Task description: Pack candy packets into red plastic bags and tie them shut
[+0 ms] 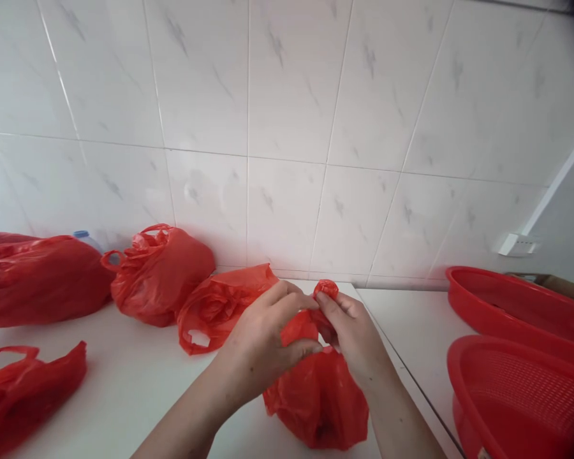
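Note:
A filled red plastic bag [323, 405] sits low in the middle of the white worktop. My right hand [347, 322] pinches its gathered, twisted top between thumb and fingers, and a crumpled tip pokes up above the thumb. Just to the left, my left hand [270, 341] is held with thumb and fingers apart, its fingertips close to the pinched part. Whether those fingertips touch the plastic is hard to see. Behind my left hand lies a loose, crumpled red bag [220, 299] with a handle loop showing.
Along the tiled wall stand a full red bag [167, 274], a larger red bag [48, 280] and a blue-capped bottle [83, 236]. Another red bag [23, 395] lies at front left. Right of the worktop's seam are a red basin [516, 312] and a perforated red basket [463, 382].

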`<action>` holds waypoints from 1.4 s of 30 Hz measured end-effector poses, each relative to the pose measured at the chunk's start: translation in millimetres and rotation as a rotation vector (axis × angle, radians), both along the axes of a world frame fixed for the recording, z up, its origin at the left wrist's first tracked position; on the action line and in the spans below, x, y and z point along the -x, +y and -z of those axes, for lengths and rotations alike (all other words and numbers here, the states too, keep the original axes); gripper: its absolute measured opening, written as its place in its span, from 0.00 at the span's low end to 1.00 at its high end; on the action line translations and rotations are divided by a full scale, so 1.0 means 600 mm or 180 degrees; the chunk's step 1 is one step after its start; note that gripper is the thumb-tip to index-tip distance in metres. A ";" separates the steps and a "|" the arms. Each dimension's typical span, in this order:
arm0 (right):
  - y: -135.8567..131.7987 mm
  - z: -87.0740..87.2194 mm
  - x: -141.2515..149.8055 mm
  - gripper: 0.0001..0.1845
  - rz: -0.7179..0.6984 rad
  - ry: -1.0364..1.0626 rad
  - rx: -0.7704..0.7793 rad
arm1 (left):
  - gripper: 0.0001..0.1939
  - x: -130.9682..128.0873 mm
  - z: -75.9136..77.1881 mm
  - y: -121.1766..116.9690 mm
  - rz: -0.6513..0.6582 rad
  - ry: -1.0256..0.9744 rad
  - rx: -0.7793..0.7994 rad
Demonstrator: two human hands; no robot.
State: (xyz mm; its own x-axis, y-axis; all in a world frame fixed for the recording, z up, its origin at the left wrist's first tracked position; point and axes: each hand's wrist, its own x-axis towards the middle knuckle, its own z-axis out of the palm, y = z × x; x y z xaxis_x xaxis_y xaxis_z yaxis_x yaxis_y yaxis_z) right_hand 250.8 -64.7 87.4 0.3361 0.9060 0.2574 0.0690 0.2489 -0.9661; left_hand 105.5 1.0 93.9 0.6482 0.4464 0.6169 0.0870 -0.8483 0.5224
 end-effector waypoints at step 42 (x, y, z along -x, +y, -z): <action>0.011 0.120 -0.123 0.19 0.1313 -0.0828 0.0405 | 0.03 0.100 0.075 -0.005 0.0044 0.0763 0.0801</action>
